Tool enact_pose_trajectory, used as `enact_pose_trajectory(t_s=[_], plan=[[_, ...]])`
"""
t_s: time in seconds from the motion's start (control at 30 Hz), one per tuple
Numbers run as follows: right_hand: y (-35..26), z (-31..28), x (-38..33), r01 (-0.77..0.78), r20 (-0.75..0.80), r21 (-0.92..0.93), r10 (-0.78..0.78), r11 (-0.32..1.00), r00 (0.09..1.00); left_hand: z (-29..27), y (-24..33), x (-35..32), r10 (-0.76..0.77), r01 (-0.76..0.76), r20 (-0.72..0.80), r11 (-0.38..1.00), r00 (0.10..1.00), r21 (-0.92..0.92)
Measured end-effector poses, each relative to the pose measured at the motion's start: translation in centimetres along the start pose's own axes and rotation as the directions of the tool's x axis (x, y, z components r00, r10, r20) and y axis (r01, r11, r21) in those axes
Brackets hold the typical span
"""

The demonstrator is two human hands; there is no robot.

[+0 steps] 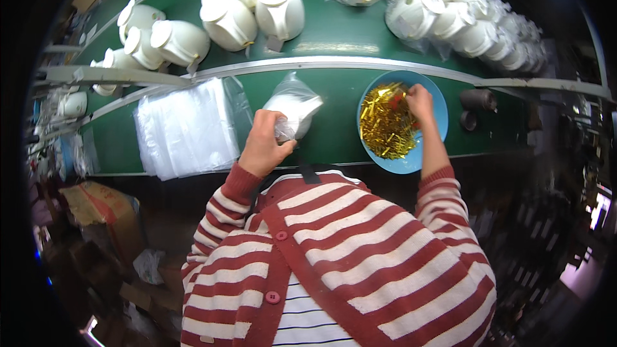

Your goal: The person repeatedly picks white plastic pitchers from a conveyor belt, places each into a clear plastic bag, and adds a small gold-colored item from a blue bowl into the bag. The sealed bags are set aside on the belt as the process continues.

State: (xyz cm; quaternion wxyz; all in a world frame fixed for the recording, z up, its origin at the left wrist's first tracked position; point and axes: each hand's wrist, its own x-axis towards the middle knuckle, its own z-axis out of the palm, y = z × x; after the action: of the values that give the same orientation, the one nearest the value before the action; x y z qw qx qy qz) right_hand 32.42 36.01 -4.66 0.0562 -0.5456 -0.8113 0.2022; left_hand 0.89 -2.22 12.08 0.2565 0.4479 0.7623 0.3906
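My left hand [262,141] is closed on the gathered side of a clear plastic bag [293,83]. Inside the bag is a white jug-like vessel [298,113], resting on the green bench and partly hidden by my fingers and the film. On the right, a round blue basin [439,106] holds a heap of short gold foil strips [385,125] that look like twist ties. My right hand [420,104] reaches over the basin's far right part, its fingertips pinched together at the strips. A little red shows beside those fingertips.
A stack of flat clear bags [186,128] lies left of my left hand. White jugs [279,9] stand on the raised green shelf, with several bagged ones [463,22] at the right. Right of the basin lies a dark cylinder [479,99]. A cardboard box [106,212] sits lower left.
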Motion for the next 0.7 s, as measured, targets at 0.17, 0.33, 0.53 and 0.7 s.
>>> enact_pose_trajectory(t_s=[0.17, 0.33, 0.53, 0.7], plan=[[-13.9, -6.6, -3.6, 0.2, 0.205, 0.448, -0.317, 0.872, 0.926, 0.7, -2.3, -1.1, 0.014, 0.023, -0.186, 0.981, 0.982, 0.191], [-29.6, -2.6, -11.1, 0.507, 0.046, 0.689, -0.729, 0.518, 0.683, 0.0, -2.6, -1.5, 0.262, -0.201, -0.142, 0.918, 0.955, 0.341], [-31.7, 0.5, -11.9, 0.683, 0.159, 0.6, -0.899, 0.417, 0.409, -1.4, -1.8, -0.8, 0.427, -0.312, -0.141, 0.814, 0.893, 0.491], [-30.6, 0.5, -12.5, 0.651, 0.12, 0.644, -0.892, 0.403, 0.435, -1.2, -4.8, -0.1, -0.341, 0.33, 0.029, 0.878, 0.94, -0.346]])
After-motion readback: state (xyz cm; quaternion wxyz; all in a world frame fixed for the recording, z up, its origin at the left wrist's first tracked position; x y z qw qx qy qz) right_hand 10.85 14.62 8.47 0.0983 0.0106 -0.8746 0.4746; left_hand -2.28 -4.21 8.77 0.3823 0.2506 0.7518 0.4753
